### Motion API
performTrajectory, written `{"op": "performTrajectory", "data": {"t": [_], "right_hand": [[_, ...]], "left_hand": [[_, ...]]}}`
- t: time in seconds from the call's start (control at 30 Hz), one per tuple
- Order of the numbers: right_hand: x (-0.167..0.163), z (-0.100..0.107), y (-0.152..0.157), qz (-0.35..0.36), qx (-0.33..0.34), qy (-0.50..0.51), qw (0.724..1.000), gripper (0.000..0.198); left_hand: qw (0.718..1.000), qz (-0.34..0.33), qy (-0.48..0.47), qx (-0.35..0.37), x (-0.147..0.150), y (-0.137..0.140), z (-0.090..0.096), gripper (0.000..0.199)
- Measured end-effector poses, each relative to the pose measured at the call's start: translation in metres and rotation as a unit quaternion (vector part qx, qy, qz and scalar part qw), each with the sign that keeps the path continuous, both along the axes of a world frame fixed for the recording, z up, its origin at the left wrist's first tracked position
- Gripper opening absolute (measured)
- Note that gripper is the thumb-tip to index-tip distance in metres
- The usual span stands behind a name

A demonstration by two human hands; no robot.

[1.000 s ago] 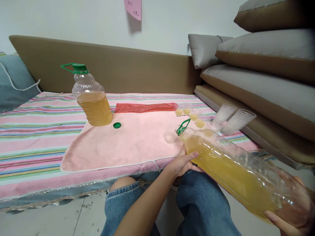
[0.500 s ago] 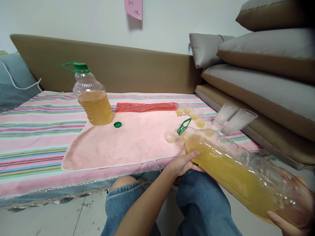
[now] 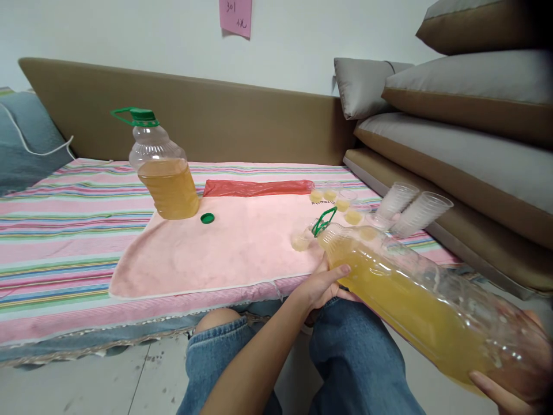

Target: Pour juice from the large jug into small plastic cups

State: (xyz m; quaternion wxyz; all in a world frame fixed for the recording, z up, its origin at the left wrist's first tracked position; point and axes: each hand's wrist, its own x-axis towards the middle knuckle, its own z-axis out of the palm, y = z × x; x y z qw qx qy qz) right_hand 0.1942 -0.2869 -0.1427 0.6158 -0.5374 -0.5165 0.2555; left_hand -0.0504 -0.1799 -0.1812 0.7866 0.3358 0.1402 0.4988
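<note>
Pale wall (image 3: 129,34) with a pink note (image 3: 235,16), above a long brown panel (image 3: 185,118) and a bed (image 3: 47,248) spread with striped fabric. Far left: blue cloth (image 3: 21,144) crossed by a white cord (image 3: 28,144). Next, a standing bottle (image 3: 173,187), partly filled with yellow liquid and topped by a green lid (image 3: 143,116). Near its base, a loose green cap (image 3: 207,218) lies on a pink towel (image 3: 203,259); behind these runs a strip of red plastic (image 3: 259,188). Right of centre, a small cup (image 3: 299,242) containing pale liquid stands at the mouth of a tilted bottle (image 3: 401,294), held nearly on its side, mouth leftward over the towel, body extending past the bed's front edge. Left hand (image 3: 326,285): closed about the underside of this bottle near the neck, thumb along its side. Behind it, a row of cups (image 3: 343,204) with yellow liquid, then two stacks of clear cups (image 3: 423,213). Right hand (image 3: 499,393): clamped on the base end, partly visible through the clear plastic. Above and behind it: piled grey-and-brown cushions (image 3: 466,138).
</note>
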Motion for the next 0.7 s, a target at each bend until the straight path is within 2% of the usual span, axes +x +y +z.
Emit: {"op": "performTrajectory", "data": {"t": [0.47, 0.7], "right_hand": [[-0.0001, 0.0022, 0.0024, -0.035, 0.024, -0.065, 0.997, 0.109], [-0.0031, 0.0022, 0.0050, -0.051, -0.010, -0.046, 0.998, 0.113]], "left_hand": [[1.000, 0.002, 0.000, 0.005, -0.0010, 0.0003, 0.0018, 0.092], [1.000, 0.006, 0.007, 0.010, -0.0025, 0.0002, 0.0027, 0.093]]}}
